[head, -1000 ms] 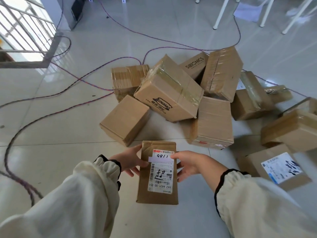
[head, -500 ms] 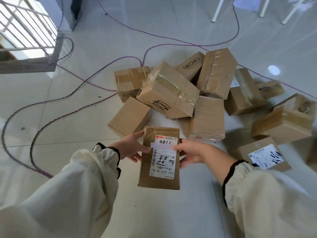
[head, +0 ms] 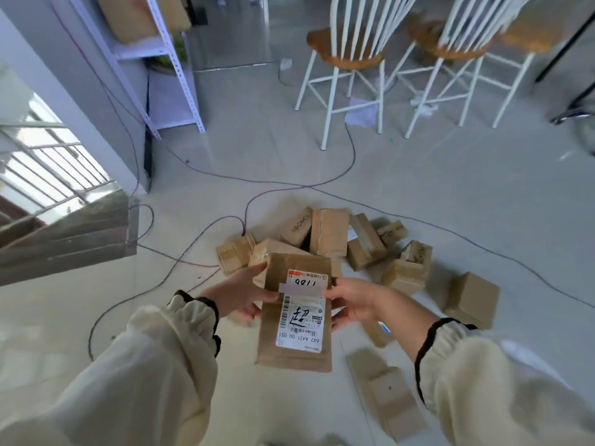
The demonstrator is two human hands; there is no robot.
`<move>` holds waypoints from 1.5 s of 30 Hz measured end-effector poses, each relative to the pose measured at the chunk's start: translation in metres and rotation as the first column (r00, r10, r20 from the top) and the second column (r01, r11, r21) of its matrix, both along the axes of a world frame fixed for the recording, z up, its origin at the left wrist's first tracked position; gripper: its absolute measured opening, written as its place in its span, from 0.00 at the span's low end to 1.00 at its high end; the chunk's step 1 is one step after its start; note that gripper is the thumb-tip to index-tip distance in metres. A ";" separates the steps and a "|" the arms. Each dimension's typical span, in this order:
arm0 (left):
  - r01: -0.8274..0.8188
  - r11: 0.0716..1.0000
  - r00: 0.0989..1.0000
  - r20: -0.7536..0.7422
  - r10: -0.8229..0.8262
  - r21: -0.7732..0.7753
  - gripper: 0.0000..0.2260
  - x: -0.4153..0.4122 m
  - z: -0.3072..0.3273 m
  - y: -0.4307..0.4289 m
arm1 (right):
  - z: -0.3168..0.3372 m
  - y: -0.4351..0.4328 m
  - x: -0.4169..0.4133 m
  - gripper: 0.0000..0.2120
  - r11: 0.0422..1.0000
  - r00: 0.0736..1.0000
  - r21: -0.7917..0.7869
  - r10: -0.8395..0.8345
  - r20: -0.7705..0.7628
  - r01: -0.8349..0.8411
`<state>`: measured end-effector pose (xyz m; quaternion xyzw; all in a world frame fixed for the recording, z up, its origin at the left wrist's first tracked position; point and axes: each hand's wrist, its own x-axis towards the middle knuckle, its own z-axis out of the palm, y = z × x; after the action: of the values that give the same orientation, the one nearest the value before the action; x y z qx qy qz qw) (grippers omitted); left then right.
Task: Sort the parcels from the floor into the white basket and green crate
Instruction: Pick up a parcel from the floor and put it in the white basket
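I hold a flat brown parcel (head: 273, 346) with a white shipping label in front of me, well above the floor. My left hand (head: 243, 292) grips its left edge, thumb on the front. On the opposite edge, my right hand (head: 352, 300) grips it the same way. Behind it, a pile of several cardboard parcels (head: 328, 231) lies on the floor. One more box (head: 473, 299) sits apart at the right. Neither the white basket nor the green crate is in view.
Purple cables (head: 225, 177) snake over the glossy tiled floor around the pile. Tall white stools with wooden seats (head: 347, 53) stand at the back. A white metal shelf (head: 167, 78) is at the back left, a stair railing (head: 48, 175) at the left.
The view has risen and tilted up, showing stools and shelf. Both hands have lifted the labelled parcel higher off the floor, still gripping its two sides.
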<state>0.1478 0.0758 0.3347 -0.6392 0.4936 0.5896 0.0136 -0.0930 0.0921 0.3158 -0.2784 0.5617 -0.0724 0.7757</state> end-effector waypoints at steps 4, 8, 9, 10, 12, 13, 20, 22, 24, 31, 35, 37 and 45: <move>0.048 0.996 0.999 -0.006 -0.049 -0.075 0.38 -0.013 0.100 0.006 | 0.104 0.015 -0.015 0.10 0.998 0.998 -0.019 -0.055 0.033 0.056; 0.084 0.989 0.996 -0.011 -0.086 -0.122 0.34 -0.027 0.170 0.015 | 0.185 0.035 -0.029 0.10 0.994 0.995 -0.040 -0.099 -0.015 0.098; 0.084 0.988 0.996 -0.019 -0.088 -0.132 0.34 -0.032 0.183 0.017 | 0.201 0.039 -0.033 0.11 0.994 0.995 -0.060 -0.096 -0.025 0.094; 0.084 0.986 0.996 -0.023 -0.088 -0.141 0.34 -0.037 0.194 0.018 | 0.215 0.042 -0.038 0.12 0.992 0.995 -0.085 -0.097 -0.031 0.094; 0.079 0.984 0.996 -0.027 -0.084 -0.158 0.35 -0.048 0.216 0.020 | 0.242 0.049 -0.049 0.13 0.987 0.994 -0.119 -0.109 -0.033 0.104; 0.087 0.981 0.995 -0.034 -0.094 -0.173 0.36 -0.054 0.226 0.020 | 0.254 0.051 -0.055 0.12 0.985 0.993 -0.135 -0.113 -0.035 0.107; 0.214 0.936 0.965 -0.087 -0.247 -0.279 0.28 -0.118 0.290 0.023 | 0.312 0.077 -0.110 0.07 0.952 0.964 -0.214 -0.245 -0.105 0.219; 0.263 0.913 0.948 -0.094 -0.304 -0.311 0.26 -0.144 0.303 0.024 | 0.327 0.089 -0.130 0.09 0.932 0.945 -0.256 -0.297 -0.134 0.257; 0.303 0.895 0.929 -0.109 -0.354 -0.326 0.26 -0.172 0.313 0.026 | 0.341 0.104 -0.152 0.12 0.907 0.921 -0.290 -0.359 -0.154 0.305; 0.534 0.778 0.791 -0.129 -0.598 -0.332 0.29 -0.278 0.336 0.044 | 0.377 0.184 -0.215 0.12 0.758 0.762 -0.349 -0.628 -0.160 0.551; 0.692 0.633 0.639 -0.113 -0.761 -0.349 0.32 -0.343 0.346 0.071 | 0.389 0.250 -0.240 0.10 0.635 0.617 -0.365 -0.766 -0.180 0.681; 0.767 0.542 0.538 -0.115 -0.835 -0.343 0.33 -0.375 0.351 0.093 | 0.391 0.288 -0.248 0.12 0.538 0.509 -0.375 -0.841 -0.184 0.754; 0.919 0.167 0.127 -0.132 -0.983 -0.356 0.31 -0.459 0.358 0.222 | 0.385 0.453 -0.236 0.13 0.205 0.143 -0.428 -0.974 -0.174 0.880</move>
<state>-0.3111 0.2981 0.6930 -0.0623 0.8335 0.4924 0.2428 -0.3293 0.5448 0.7010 0.0379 0.7469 -0.5400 0.3860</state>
